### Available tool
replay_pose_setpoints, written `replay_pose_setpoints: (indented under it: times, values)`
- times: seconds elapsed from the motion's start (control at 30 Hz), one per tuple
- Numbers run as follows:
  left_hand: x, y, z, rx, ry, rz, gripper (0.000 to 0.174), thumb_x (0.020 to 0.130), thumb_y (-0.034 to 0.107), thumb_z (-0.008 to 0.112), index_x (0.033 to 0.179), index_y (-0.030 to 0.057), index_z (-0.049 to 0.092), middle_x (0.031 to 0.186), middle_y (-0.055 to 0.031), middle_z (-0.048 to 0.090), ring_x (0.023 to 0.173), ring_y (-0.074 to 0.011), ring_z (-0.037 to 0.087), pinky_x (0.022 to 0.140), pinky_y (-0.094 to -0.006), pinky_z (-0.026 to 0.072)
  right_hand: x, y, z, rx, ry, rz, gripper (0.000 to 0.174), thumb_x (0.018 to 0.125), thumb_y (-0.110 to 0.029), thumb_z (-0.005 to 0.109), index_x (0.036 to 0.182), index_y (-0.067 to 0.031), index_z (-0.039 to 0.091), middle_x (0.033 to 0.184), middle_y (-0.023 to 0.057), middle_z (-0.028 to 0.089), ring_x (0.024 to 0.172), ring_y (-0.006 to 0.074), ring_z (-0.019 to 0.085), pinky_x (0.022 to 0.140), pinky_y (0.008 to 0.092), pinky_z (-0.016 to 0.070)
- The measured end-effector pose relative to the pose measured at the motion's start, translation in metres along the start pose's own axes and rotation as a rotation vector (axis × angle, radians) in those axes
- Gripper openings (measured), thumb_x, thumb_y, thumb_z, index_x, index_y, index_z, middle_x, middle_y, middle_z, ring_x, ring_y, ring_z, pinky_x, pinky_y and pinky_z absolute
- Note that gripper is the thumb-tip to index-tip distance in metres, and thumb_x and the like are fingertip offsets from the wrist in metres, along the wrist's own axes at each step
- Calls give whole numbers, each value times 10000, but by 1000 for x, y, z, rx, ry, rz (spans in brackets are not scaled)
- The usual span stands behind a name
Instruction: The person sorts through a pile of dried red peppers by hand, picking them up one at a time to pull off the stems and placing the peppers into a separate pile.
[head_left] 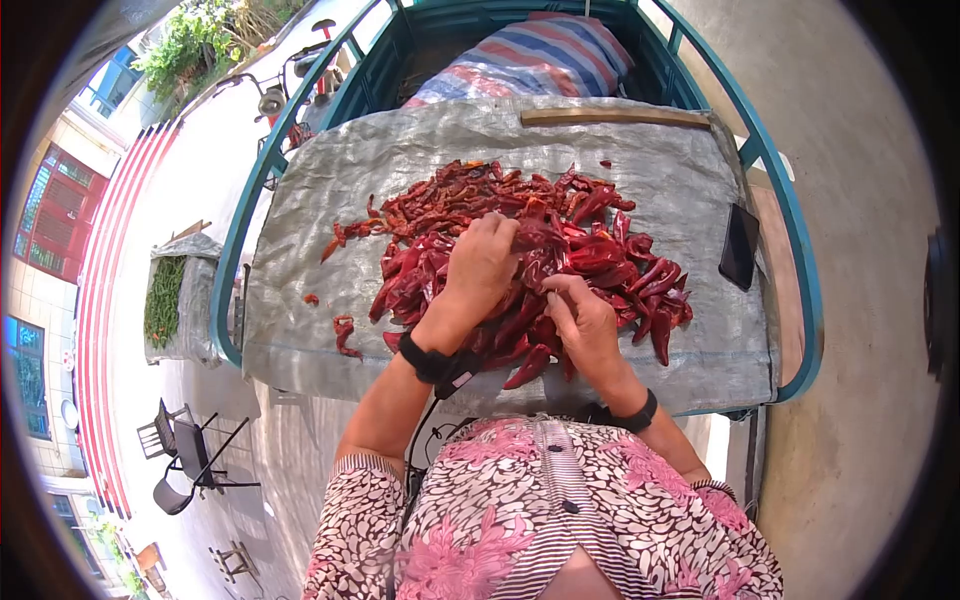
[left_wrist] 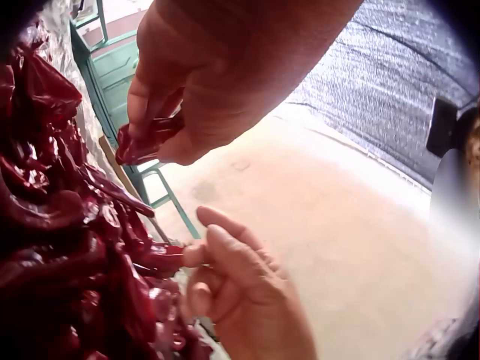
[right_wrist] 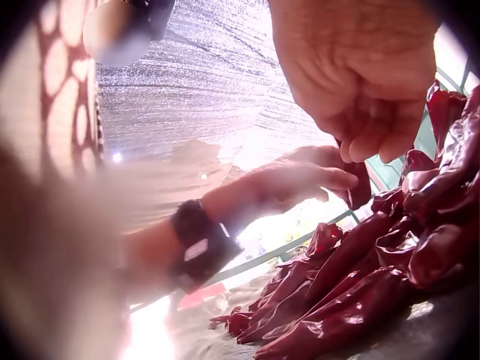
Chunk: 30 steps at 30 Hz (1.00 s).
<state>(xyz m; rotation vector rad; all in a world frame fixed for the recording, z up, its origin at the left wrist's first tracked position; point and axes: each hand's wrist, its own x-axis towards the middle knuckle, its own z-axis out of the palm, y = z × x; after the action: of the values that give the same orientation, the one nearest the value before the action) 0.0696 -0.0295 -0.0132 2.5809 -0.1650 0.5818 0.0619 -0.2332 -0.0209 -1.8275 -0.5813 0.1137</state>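
A heap of glossy dark red chili peppers (head_left: 520, 330) lies on a grey woven sheet (head_left: 300, 270), with more shrivelled ones along its far side. Over the middle of the heap, my left hand (head_left: 484, 262) pinches a red chili pepper (left_wrist: 150, 141) between thumb and fingers. My right hand (head_left: 588, 325) is at the near right part of the heap, its fingers bent. In the left wrist view, the right hand (left_wrist: 259, 292) has a fingertip right at the end of a chili pepper (left_wrist: 161, 259); I cannot tell whether it grips it.
The sheet spans a green cart with side rails (head_left: 800, 280). A black phone (head_left: 739, 246) lies at the sheet's right, and a wooden strip (head_left: 615, 117) along its far edge. Behind is a striped bag (head_left: 540, 60). Green produce (head_left: 165, 300) and a chair (head_left: 195, 450) stand left.
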Motion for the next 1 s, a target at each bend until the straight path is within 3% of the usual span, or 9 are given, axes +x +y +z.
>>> replay_pose_setpoints:
  times: [0.2,0.33,0.47,0.5,0.6,0.63,0.87,0.9,1.0]
  values:
    - [-31,41,-45,-1084,-115,-491,401,865,-38,727,1215,69,564,1098,-68,656,1022,-158,662,858,-306,555,8,-7,-4,92,-32,73,506,959,-142,699,1400,-77,461,835,103,685,719,198,681,664,347,522]
    - [-51,26,-44,-1264,-138,-561,370,907,-22,721,1224,57,546,1133,-60,673,1030,-112,659,858,-251,548,11,-1,2,112,-109,80,346,949,-119,704,1269,-57,586,875,93,692,746,216,675,688,355,527]
    - [-51,19,-41,-839,159,-499,321,928,-30,699,1204,50,556,1107,-52,688,947,-112,681,802,-244,564,38,0,-2,-295,136,-298,234,892,-83,701,1123,-66,670,1076,87,689,1024,316,624,874,416,511]
    - [-46,20,-45,-900,173,-662,418,879,1,742,1252,42,556,1205,-126,650,1086,-203,658,932,-322,541,50,2,-2,-397,162,-341,243,883,-104,707,1122,-74,673,1071,83,684,1052,308,610,910,426,486]
    - [-51,-8,-17,-99,364,-439,578,809,63,788,1331,39,540,1346,-209,548,1280,-330,533,1094,-415,432,72,17,1,-591,168,-402,260,859,-149,724,1111,-97,686,1060,72,684,1091,293,588,972,458,431]
    - [-55,-11,-19,-159,244,-525,679,767,118,799,1382,38,524,1430,-250,447,1376,-411,387,1174,-459,319,77,25,3,-637,156,-408,263,852,-161,730,1106,-105,691,1057,68,686,1096,289,585,985,469,415]
    - [-69,20,-25,-82,162,-479,502,849,119,731,1334,84,607,1388,-160,525,1331,-355,448,1157,-458,330,97,60,12,-840,79,-351,199,828,-143,732,1027,-152,728,969,35,706,1001,263,608,1029,476,373]
    - [-69,21,-25,10,205,-374,479,886,138,724,1344,72,597,1284,-145,589,1195,-301,562,1062,-426,435,99,59,12,-845,104,-367,189,833,-143,728,1022,-154,730,954,33,705,985,258,608,1031,475,373]
    - [-68,34,-26,-436,168,-581,501,908,164,735,1370,63,571,1083,-119,638,881,-230,622,859,-356,521,94,40,2,-689,194,-399,180,846,-137,725,1025,-154,735,926,31,700,954,248,604,1029,470,373]
